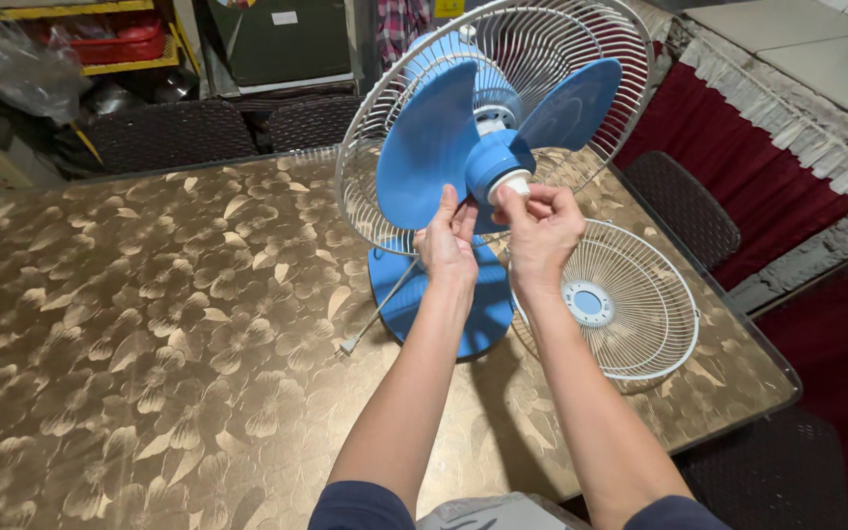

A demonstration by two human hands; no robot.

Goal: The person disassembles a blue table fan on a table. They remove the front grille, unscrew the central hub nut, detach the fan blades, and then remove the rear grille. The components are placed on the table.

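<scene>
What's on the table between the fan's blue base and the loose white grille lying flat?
Nothing rests there: in the head view the blue base and the loose grille are parted only by bare table, with the right forearm passing above the gap.

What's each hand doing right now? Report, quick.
Left hand: fingers closed against the blue plastic fan blade.
Right hand: pinching the white round cap on the blade hub.

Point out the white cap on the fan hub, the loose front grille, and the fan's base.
Cap [514, 185], head view: its white side, between the fingertips.
Front grille [630, 314], head view: wire spokes right of its blue centre disc.
Base [483, 319], head view: blue top surface, right of the left forearm.
</scene>
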